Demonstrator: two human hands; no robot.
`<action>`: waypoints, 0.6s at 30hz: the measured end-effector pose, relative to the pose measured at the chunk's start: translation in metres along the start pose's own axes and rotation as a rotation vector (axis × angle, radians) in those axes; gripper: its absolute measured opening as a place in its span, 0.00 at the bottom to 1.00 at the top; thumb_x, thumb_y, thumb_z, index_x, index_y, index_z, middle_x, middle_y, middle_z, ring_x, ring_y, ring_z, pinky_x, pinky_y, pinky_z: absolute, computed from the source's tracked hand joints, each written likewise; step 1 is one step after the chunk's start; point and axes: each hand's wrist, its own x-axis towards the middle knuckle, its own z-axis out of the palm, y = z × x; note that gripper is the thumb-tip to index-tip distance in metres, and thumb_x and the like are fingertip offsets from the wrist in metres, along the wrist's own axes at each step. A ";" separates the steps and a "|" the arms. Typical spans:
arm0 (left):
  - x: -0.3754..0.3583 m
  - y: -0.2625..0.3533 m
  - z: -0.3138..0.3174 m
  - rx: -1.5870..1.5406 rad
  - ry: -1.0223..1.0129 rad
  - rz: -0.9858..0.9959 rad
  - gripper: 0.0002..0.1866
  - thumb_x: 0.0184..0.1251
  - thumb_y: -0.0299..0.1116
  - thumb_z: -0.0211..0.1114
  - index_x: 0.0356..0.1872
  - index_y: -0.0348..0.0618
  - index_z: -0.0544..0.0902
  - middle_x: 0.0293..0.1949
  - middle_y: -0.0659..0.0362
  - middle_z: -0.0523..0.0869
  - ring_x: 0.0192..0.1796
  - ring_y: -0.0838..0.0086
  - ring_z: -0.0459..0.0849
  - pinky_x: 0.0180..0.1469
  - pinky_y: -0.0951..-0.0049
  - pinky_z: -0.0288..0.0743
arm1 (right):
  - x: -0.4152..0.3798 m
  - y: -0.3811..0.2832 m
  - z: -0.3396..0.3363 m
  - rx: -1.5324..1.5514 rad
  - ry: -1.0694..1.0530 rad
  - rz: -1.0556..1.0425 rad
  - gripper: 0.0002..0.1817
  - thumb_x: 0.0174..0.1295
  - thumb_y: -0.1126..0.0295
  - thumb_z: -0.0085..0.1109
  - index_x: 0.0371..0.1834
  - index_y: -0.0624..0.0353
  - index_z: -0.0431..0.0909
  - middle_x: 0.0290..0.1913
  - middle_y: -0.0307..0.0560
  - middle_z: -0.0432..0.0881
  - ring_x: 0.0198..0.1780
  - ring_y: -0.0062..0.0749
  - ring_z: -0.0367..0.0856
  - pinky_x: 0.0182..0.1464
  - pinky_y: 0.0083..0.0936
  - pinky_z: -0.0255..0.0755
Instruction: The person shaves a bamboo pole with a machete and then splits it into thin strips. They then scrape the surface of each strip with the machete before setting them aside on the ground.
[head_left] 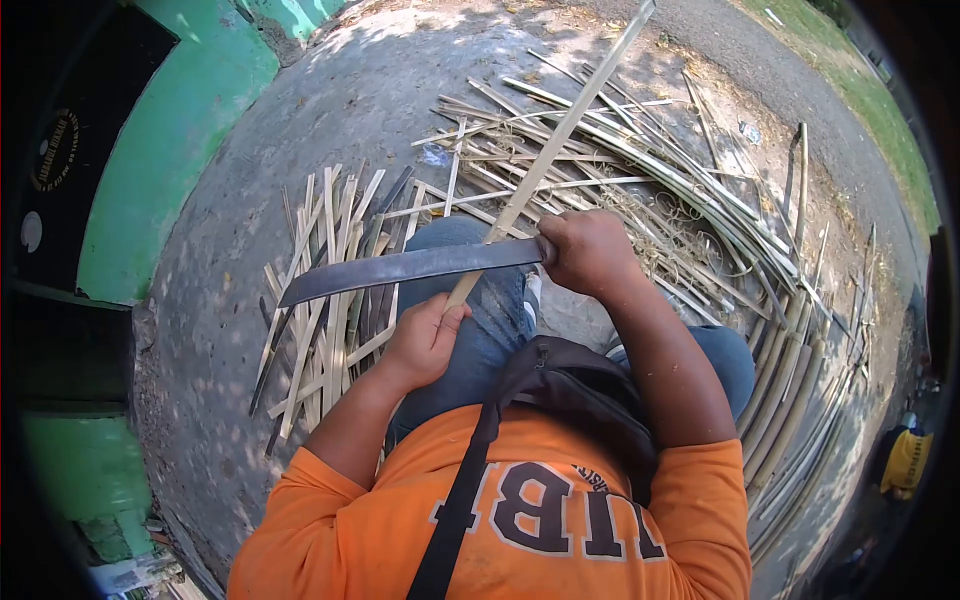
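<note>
My right hand (592,252) is closed round the handle of a machete (420,266), whose long dark blade points left across my lap. A pale bamboo strip (545,160) runs from my left hand (425,342) up and away to the top of the view. The left fingers wrap its near end, with the thumb along it. The blade crosses over the strip just beyond the left hand, above my jeans-covered knee (450,235). A black bag (575,375) hangs by its strap across my orange shirt.
Cut bamboo slats (325,290) lie piled on the concrete to the left. Ahead is a tangle of strips and shavings (640,190). Whole bamboo poles (785,390) lie at the right. A green wall (175,130) stands at the left, and a person in yellow (905,460) is at the far right.
</note>
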 end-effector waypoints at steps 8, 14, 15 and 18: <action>0.000 -0.003 0.006 -0.033 0.040 0.041 0.16 0.85 0.37 0.55 0.46 0.34 0.84 0.34 0.45 0.87 0.39 0.50 0.89 0.45 0.60 0.80 | -0.004 -0.029 -0.012 -0.005 -0.075 -0.039 0.09 0.59 0.60 0.65 0.31 0.52 0.82 0.27 0.47 0.86 0.32 0.51 0.88 0.39 0.48 0.79; -0.002 -0.010 0.008 -0.037 0.068 0.040 0.14 0.85 0.36 0.55 0.47 0.35 0.84 0.35 0.49 0.86 0.38 0.58 0.86 0.43 0.62 0.78 | -0.001 -0.015 -0.008 0.005 -0.087 -0.055 0.08 0.58 0.61 0.65 0.30 0.51 0.83 0.27 0.48 0.86 0.31 0.51 0.87 0.37 0.48 0.78; -0.001 -0.010 0.007 -0.019 0.068 0.044 0.14 0.85 0.36 0.55 0.47 0.36 0.84 0.33 0.54 0.84 0.36 0.66 0.82 0.41 0.65 0.77 | -0.001 -0.007 -0.007 0.000 -0.050 -0.020 0.07 0.57 0.61 0.65 0.30 0.51 0.83 0.27 0.47 0.86 0.31 0.51 0.87 0.36 0.49 0.78; -0.001 -0.010 0.006 -0.045 0.045 0.006 0.14 0.85 0.36 0.55 0.47 0.37 0.83 0.31 0.57 0.83 0.34 0.74 0.80 0.40 0.68 0.75 | -0.002 0.000 -0.007 -0.001 -0.021 0.003 0.07 0.58 0.61 0.64 0.29 0.50 0.83 0.27 0.47 0.86 0.30 0.51 0.87 0.35 0.51 0.78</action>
